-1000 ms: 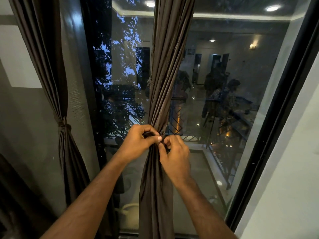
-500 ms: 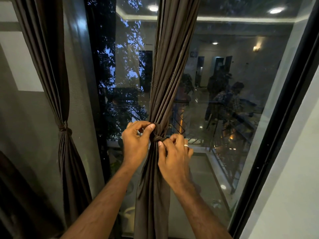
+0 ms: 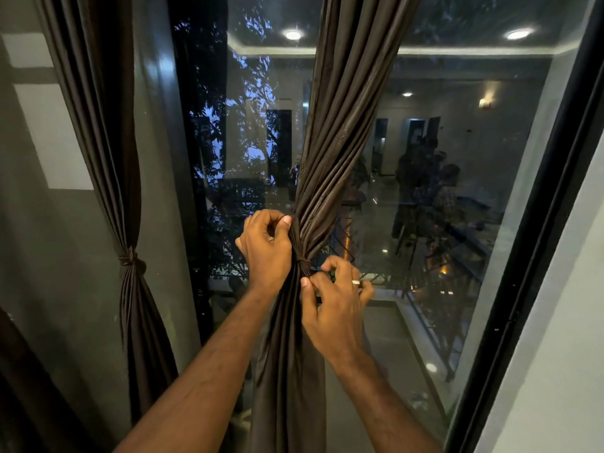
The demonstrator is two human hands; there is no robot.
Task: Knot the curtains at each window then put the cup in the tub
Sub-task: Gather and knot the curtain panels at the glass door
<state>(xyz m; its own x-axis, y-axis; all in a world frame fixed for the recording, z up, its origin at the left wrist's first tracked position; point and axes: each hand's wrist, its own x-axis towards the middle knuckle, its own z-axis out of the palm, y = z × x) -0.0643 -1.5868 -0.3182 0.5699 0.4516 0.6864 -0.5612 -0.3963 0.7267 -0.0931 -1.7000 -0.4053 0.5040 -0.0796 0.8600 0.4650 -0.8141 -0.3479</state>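
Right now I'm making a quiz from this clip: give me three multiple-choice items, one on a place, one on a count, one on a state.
1. Where is the ring?
A. right hand
B. left hand
C. windowsill

2. How many curtains show?
A. one
B. two
C. four

3. The left curtain is
A. spread flat
B. on the floor
C. tied at its middle

Answers:
1 A, the ring sits on a finger of the right hand.
2 B, the left curtain and the middle curtain.
3 C, a tie cinches it.
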